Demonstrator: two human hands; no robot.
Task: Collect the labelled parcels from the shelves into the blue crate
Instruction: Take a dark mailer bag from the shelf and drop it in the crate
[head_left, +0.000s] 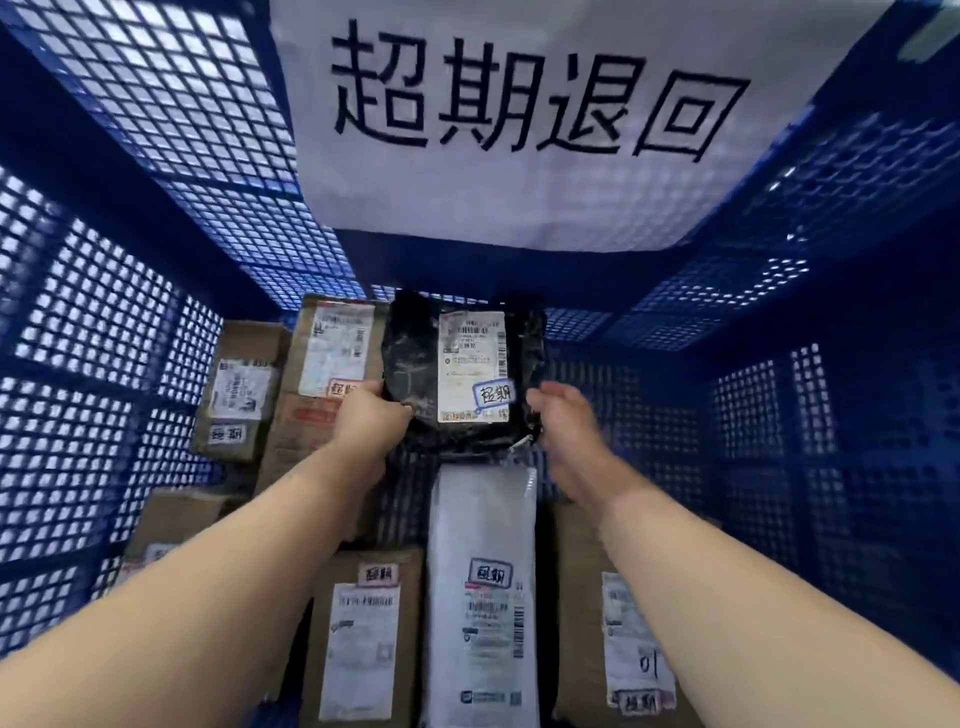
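view: head camera looks down into the blue crate (831, 322), mesh walls on all sides
sign: white paper sign (519, 119) with large handwritten black characters hangs on the far wall of the crate
left hand (371, 415): grasps the left edge of the black parcel (410, 358), thumb on top near its lower left corner, fingers hidden under it
right hand (566, 415): released, fingers loosely curved, just beside the black parcel's lower right corner; cannot tell if it touches
black parcel: dark plastic bag, inside the crate near the far wall, label side up; cannot tell if it rests on anything or is just held
black parcel label: white shipping label (470, 364) with barcode, small blue-edged handwritten sticker (493, 396) at its lower right
white parcel (480, 597): long white bag, lies in the crate just near side of the black parcel, between the two forearms, shipping label and handwritten sticker on top
cardboard box, near centre (363, 634): left of the white parcel, touching it, white label plus sticker up
cardboard box, right (618, 649): right of the white parcel, partly under the right forearm, label with handwritten mark
tall cardboard box (332, 374): left of the black parcel, behind the left hand, label facing up
small cardboard box (239, 389): further left, against the left wall area, labelled
cardboard box, low left (171, 525): mostly hidden by the left forearm
parcels overall: all seen parcels are inside the crate, most packed close together
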